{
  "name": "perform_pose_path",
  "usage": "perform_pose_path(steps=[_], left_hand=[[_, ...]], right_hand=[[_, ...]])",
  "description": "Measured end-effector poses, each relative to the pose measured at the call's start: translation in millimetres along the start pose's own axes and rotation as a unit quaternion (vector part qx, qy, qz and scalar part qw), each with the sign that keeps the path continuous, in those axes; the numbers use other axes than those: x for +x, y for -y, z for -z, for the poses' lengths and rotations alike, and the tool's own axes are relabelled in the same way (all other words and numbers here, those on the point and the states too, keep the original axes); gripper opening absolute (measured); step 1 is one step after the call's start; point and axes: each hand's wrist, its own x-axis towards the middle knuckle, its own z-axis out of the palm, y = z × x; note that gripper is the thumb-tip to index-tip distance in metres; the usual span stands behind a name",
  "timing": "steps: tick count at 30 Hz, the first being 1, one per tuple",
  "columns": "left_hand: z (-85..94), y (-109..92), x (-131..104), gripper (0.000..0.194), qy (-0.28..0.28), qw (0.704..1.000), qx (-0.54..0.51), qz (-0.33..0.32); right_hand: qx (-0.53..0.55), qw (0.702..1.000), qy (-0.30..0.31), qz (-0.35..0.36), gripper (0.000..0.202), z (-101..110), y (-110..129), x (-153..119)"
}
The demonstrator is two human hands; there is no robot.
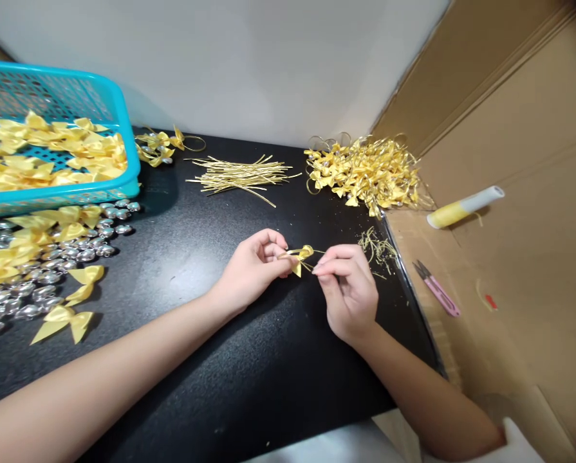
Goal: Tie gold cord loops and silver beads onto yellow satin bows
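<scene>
Between finger and thumb, my left hand [259, 260] pinches a yellow ribbon bow [297, 269] above the black table. My right hand [348, 289] is closed in a pinch on a thin gold wire tie [318, 251] that runs out from the bow. Part of the bow is covered by the left fingers. Beyond my hands lies a loose bundle of straight gold ties [242, 175]. A heap of bows with gold loops [365, 170] sits at the back right.
At the left stands a turquoise basket [132, 157] of yellow bows. Silver beads [51, 276] and loose bows [82, 283] lie before it. Wire scraps [378, 251] are by the table's right edge. Pink-handled snips [437, 289] and a ribbon roll [464, 207] rest on cardboard.
</scene>
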Motion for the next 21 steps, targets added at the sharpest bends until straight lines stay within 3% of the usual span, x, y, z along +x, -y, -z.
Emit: perform_pose_path(steps=[4, 11, 17, 21], left_hand=[[2.3, -2, 2, 0.023, 0.001, 1.0, -0.006, 0.015], [3.0, -2, 4, 0.026, -0.01, 1.0, -0.022, 0.014], [9.3, -2, 10, 0.025, -0.032, 0.999, -0.006, -0.027], [12.6, -4, 13, 0.025, -0.024, 0.998, 0.022, -0.055]], right_hand=[[0.088, 0.995, 0.045, -0.033, 0.013, -2, 0, 0], [0.23, 0.959, 0.045, -0.158, 0.006, 12, 9, 6], [0.232, 0.965, -0.035, -0.12, 0.026, 47, 12, 32], [0.247, 0.96, -0.086, -0.101, 0.018, 74, 17, 43]])
